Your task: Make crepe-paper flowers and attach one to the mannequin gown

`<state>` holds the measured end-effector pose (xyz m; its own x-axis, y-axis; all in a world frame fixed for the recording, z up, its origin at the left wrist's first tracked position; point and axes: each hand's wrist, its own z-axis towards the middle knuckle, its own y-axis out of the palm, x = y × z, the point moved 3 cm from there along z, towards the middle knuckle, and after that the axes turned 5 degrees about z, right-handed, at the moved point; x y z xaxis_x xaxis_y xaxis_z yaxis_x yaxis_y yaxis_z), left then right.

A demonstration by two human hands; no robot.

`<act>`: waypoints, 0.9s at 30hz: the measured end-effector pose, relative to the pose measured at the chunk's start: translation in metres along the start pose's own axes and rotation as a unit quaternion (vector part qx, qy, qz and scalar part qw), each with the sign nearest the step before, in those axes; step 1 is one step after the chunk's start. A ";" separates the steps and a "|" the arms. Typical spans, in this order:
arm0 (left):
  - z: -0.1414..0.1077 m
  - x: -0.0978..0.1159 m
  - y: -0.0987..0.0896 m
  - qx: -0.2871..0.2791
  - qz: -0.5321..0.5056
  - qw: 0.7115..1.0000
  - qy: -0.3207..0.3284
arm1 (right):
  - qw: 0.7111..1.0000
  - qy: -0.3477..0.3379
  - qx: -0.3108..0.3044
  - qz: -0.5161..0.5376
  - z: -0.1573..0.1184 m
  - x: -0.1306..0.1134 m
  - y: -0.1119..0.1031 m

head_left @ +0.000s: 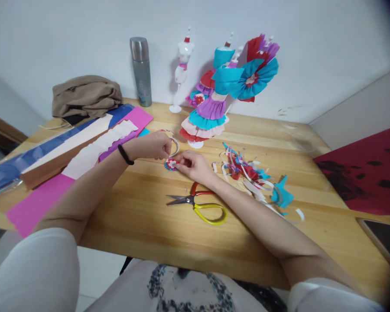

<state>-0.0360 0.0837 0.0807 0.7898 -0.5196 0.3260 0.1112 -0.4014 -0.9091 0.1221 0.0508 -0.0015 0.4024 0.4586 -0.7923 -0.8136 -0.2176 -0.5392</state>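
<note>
Near the middle of the wooden table [133, 225], a small rosette [171, 164] in blue and red, with a pale flower at its centre, is pinched by my right hand [195, 165]. Just up and left of it, my left hand [156, 146] is closed; whatever its fingers hold, if anything, is hidden. Behind the left hand lies a white roll of tape or ribbon [175, 146], partly covered. Scissors [190, 199] with one red and one yellow handle lie slightly open below the right hand, the red handle reaching close to the right forearm.
Crepe paper strips [55, 197] lie left under my forearm. Scraps [250, 173] are heaped right of my hand. Behind stand a bottle [141, 71], a bare mannequin [183, 58] and paper-dressed mannequins [212, 106]. A cloth [86, 96], red sheet [370, 173] and phone [383, 238] flank them.
</note>
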 end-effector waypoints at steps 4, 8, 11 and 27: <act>0.009 -0.010 0.014 -0.031 -0.028 0.999 0.015 | 0.999 -0.015 -0.012 -0.036 0.001 0.008 0.004; 0.019 -0.016 0.028 -0.014 0.008 0.999 0.034 | 0.999 -0.018 -0.008 -0.046 -0.001 0.007 0.004; 0.024 -0.017 0.036 0.007 0.031 0.999 0.034 | 0.998 -0.015 -0.022 -0.059 -0.002 0.005 0.005; 0.017 -0.019 0.030 -0.004 0.011 0.999 -0.033 | 0.999 -0.007 0.021 -0.046 -0.009 0.006 -0.001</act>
<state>-0.0373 0.0947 0.0430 0.8300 -0.4772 0.2886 0.0889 -0.3978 -0.9132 0.1291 0.0461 -0.0084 0.4703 0.4871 -0.7359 -0.7903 -0.1387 -0.5968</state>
